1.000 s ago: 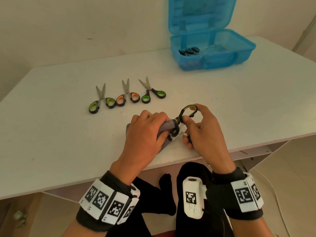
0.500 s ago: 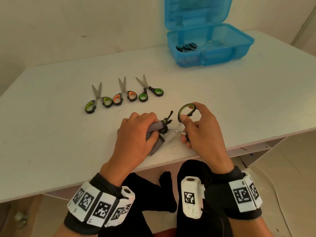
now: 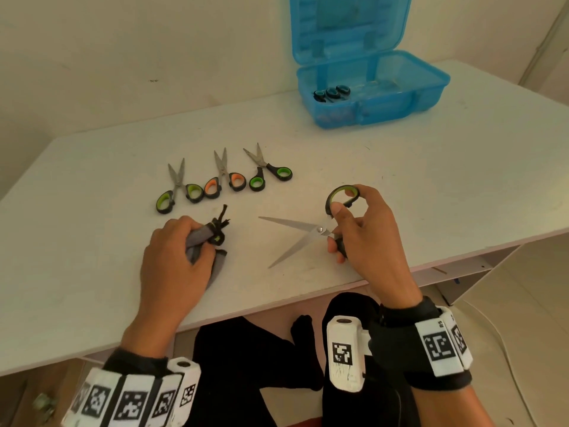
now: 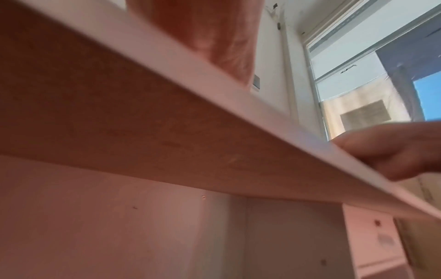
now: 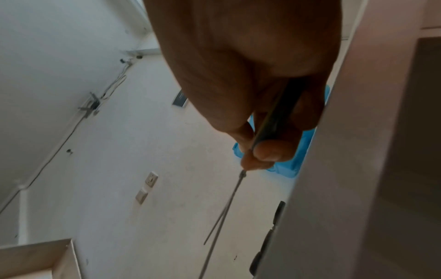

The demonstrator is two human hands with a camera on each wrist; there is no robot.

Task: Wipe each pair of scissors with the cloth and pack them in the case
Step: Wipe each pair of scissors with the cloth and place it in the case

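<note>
My right hand (image 3: pixel 354 223) grips a pair of green-handled scissors (image 3: pixel 303 231) by the handles, blades spread wide and pointing left just above the table. In the right wrist view the thin blades (image 5: pixel 224 213) run away from my fingers (image 5: pixel 267 151). My left hand (image 3: pixel 178 251) clutches the bunched grey cloth (image 3: pixel 204 245) on the table, well left of the blades. Three more scissors lie in a row: green (image 3: pixel 178 189), orange (image 3: pixel 224 180), green (image 3: pixel 268 171). The open blue case (image 3: pixel 372 87) at the back right holds dark scissor handles (image 3: pixel 331 93).
The white table (image 3: pixel 400 180) has its front edge just under my wrists; the wall stands close behind. In the left wrist view only the table's underside (image 4: pixel 143 122) and a window (image 4: pixel 381 85) show. My dark-clothed legs (image 3: pixel 246 365) are under the table.
My hands have drawn apart: the left pulled the cloth to the left off the blades, the right kept the scissors, whose blades now stand bare and wide apart.
</note>
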